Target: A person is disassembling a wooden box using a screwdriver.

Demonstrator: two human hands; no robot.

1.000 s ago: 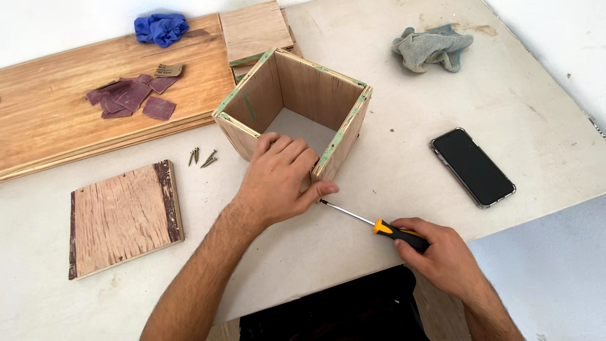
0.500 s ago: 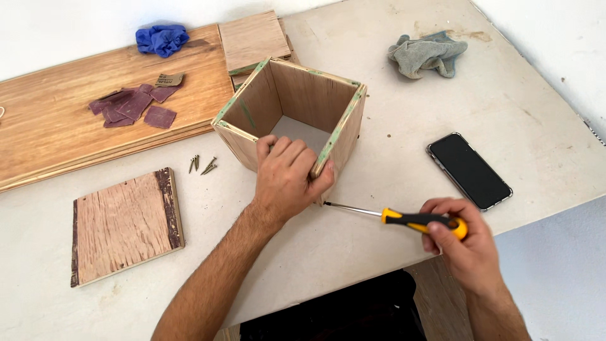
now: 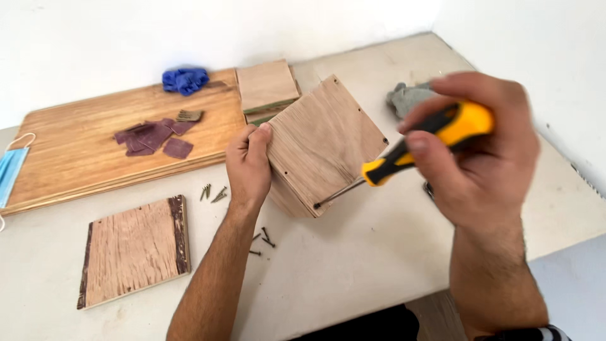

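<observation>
Here my right hand [image 3: 480, 151] is wrapped around the screwdriver [image 3: 404, 161], its shaft slanting down-left to the near corner of the wooden box [image 3: 325, 148], which my left hand [image 3: 248, 165] clamps by its left edge on the table [image 3: 353, 265].

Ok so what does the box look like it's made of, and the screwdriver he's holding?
The box looks like thin plywood, bare and unvarnished: matte reddish-brown grain, with small holes near the corners. The screwdriver has what seems a plastic or rubbery handle in yellow and black, and a slim, dull grey shaft, likely steel. The right hand grips it; the left hand steadies the box.
</observation>
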